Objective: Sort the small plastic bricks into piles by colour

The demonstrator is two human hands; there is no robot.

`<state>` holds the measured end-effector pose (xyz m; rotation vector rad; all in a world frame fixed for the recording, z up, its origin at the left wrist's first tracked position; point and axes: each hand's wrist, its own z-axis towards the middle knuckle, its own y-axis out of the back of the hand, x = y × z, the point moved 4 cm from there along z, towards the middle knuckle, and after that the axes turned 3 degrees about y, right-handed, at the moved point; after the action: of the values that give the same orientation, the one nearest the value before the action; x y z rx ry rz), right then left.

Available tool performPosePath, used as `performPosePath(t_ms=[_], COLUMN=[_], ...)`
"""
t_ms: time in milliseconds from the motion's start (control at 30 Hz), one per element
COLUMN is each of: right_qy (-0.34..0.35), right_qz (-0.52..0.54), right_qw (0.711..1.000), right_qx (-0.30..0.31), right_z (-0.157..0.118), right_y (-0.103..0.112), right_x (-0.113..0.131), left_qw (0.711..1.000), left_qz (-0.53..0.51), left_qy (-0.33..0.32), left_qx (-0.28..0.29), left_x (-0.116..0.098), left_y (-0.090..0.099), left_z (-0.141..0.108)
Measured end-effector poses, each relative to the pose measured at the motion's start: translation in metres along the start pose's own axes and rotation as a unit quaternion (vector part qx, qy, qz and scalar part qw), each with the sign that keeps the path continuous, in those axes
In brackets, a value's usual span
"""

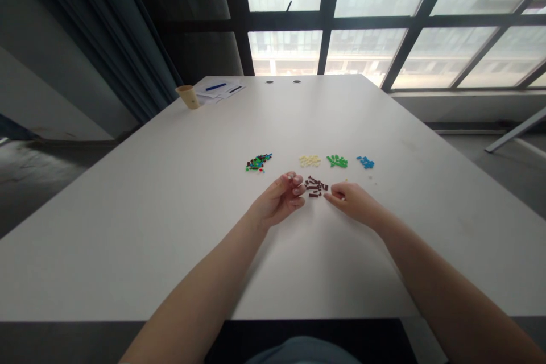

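Observation:
Small dark brown toy bricks point(316, 186) lie in a loose pile between my two hands on the white table. My left hand point(282, 198) is at the pile's left side, thumb and index finger pinched together. A tiny pale bit shows at those fingertips, too small to name. From the right, my right hand point(350, 200) rests low with its fingers curled and its fingertips at the pile's lower right edge. Whatever those fingers hold, if anything, is hidden. Behind the brown bricks are separate groups of cream bricks point(310, 161), green bricks point(337, 161) and blue bricks point(365, 162).
A mixed-colour heap of bricks point(257, 163) lies left of the cream group. A few tiny loose pieces are right of my right hand. At the far left stand a paper cup point(188, 97) and papers point(209, 92) with a blue pen point(215, 87). Windows rise beyond the table point(140, 227).

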<state>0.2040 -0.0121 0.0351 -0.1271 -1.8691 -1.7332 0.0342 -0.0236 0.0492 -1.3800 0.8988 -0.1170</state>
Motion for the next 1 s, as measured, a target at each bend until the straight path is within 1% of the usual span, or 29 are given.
performPosePath(t_ms=[167,267,333,400,500,567,667,767,867,1000], right_qy=[0.009,0.009,0.017,0.044,0.112,0.159,0.202,0.213,0.214,0.211], right_qz=[0.003,0.015,0.028,0.048,0.083,0.097,0.095,0.085,0.077,0.052], right_qw=[1.0,0.999,0.997,0.989,0.965,0.949,0.939,0.941,0.943,0.948], right_qx=[-0.008,-0.029,-0.069,-0.132,-0.223,-0.255,-0.263,-0.251,-0.241,-0.232], right_z=[0.0,-0.001,-0.002,-0.005,-0.012,-0.018,-0.023,-0.023,-0.022,-0.019], right_y=[0.002,0.005,0.01,0.017,0.027,0.031,0.03,0.026,0.021,0.015], right_x=[0.001,0.002,0.006,0.012,0.026,0.036,0.046,0.048,0.047,0.048], left_qw=[1.0,1.0,0.999,0.998,0.994,0.989,0.981,0.975,0.968,0.953], left_qz=[-0.022,-0.024,-0.017,0.002,0.048,0.082,0.116,0.14,0.175,0.243], left_qy=[0.0,-0.002,-0.004,0.005,0.041,0.071,0.109,0.124,0.123,0.091], left_qx=[-0.003,-0.01,-0.027,-0.059,-0.093,-0.101,-0.109,-0.119,-0.132,-0.158], left_x=[0.002,0.001,0.003,0.007,0.018,0.026,0.035,0.037,0.036,0.032], left_y=[0.004,0.007,0.009,0.013,0.018,0.021,0.024,0.025,0.025,0.025], left_z=[0.002,0.004,0.006,0.007,0.009,0.01,0.01,0.01,0.01,0.011])
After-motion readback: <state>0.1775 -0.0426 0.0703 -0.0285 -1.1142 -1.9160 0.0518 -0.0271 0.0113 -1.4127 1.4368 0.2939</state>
